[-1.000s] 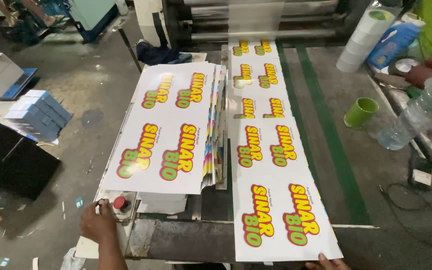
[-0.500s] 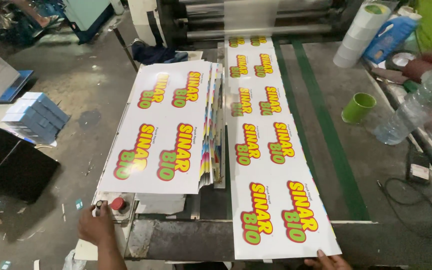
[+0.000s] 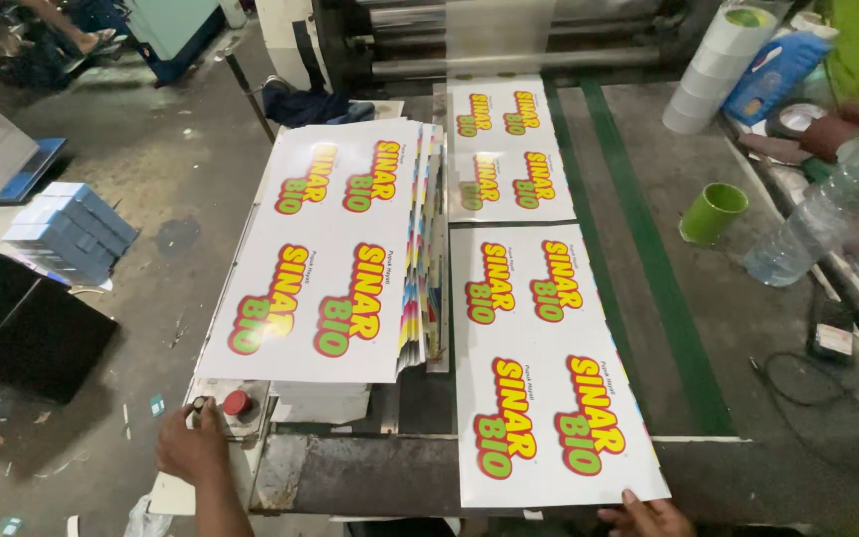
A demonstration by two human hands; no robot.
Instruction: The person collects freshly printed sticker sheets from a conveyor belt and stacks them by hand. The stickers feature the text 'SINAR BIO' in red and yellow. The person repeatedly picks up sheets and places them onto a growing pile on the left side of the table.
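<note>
Head view: left hand [image 3: 191, 445] on switch [image 3: 198, 405], right hand [image 3: 645, 517] touching printed sheet [image 3: 547, 403].

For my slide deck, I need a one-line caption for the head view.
Left hand by a red button, right hand at the edge of a printed sheet beside the stack.

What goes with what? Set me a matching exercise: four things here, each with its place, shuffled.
Things:
1. left hand
2. right hand
3. green cup
4. clear bottle

Places:
A. tilted, at the far right
B. at the near edge of the printed sheet
C. beside the red button
D. upright, right of the green stripes

Pairs: 1-C, 2-B, 3-D, 4-A
</note>
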